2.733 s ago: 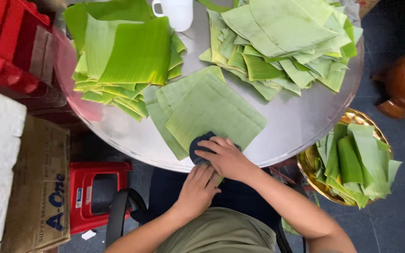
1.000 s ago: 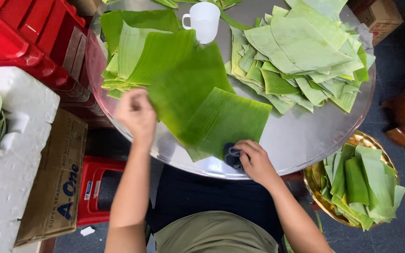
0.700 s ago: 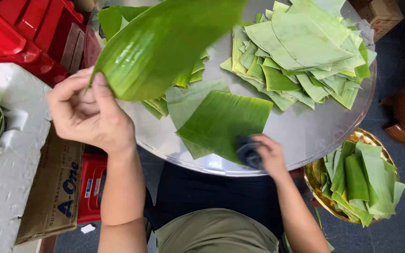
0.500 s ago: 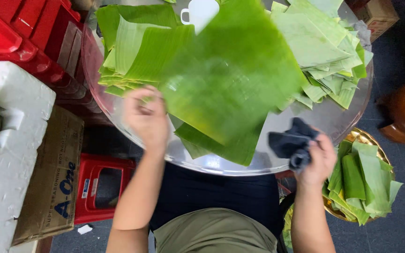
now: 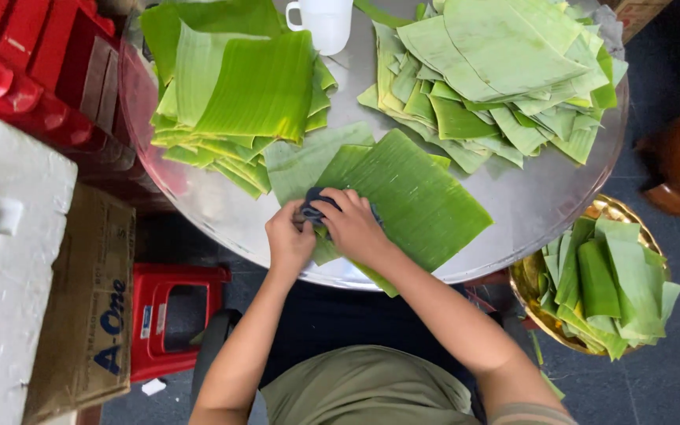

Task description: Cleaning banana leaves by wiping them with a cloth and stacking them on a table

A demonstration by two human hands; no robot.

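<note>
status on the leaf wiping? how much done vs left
Done, apparently: a flat stack of leaves sits at the tray's left. In hand: both the left hand and right hand press a dark cloth onto the single leaf spread in front. Left, likely: the looser pile at right; the basket of leaves may wait too. Which pile is wiped can't be confirmed.

banana leaf (image 5: 411, 197): green, ribbed | cloth (image 5: 316, 206): dark blue | mug (image 5: 326, 22): white

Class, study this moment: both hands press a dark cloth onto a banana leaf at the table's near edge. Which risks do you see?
1. The leaf overhangs the round metal table; pressure from the cloth might tear it or slide it off.
2. The white mug stands beside the leaf stacks; a lifted leaf could tip it.
</note>
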